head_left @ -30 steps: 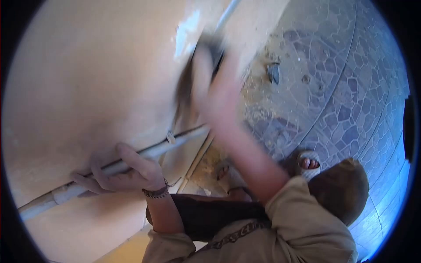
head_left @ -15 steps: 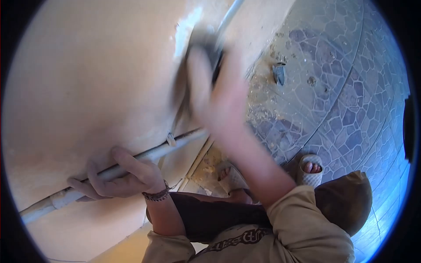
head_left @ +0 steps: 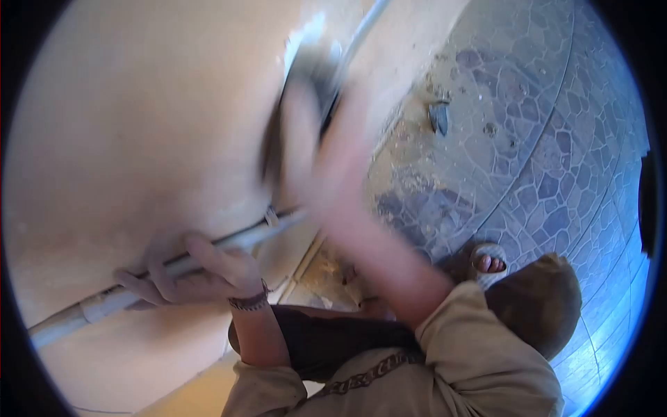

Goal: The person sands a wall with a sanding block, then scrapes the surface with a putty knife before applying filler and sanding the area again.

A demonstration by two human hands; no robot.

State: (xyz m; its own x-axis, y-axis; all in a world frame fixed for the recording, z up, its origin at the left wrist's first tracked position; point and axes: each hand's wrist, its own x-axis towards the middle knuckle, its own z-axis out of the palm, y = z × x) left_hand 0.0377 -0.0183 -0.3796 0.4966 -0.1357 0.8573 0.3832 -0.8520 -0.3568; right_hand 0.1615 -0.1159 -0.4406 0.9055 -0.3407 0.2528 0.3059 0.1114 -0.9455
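Note:
My left hand [head_left: 201,276] is wrapped round a pale pipe [head_left: 89,310] that runs along the wall [head_left: 132,132], a dark bracelet at the wrist. Farther up, my right hand [head_left: 323,163] is smeared by motion. It grips a dark, flat-looking tool [head_left: 314,73] held against the wall; blur hides its exact shape. Just beyond the tool, a bright whitish patch [head_left: 303,38] shows on the wall. A thin pale pipe [head_left: 365,26] passes close to its upper end. Between my hands, a small light tie or clip [head_left: 271,216] sits around the larger pipe.
Stone-patterned floor [head_left: 556,163] spreads to the right, with scattered debris near the wall's base. On it lies a small dark object [head_left: 438,117]. My sandalled foot [head_left: 489,263] stands below, beside a brown rounded shape [head_left: 538,302], perhaps a cap or a clothed knee.
My right hand and the dark tool have shifted slightly left and down along the wall. My left hand stays round the pipe. The view has moved a little.

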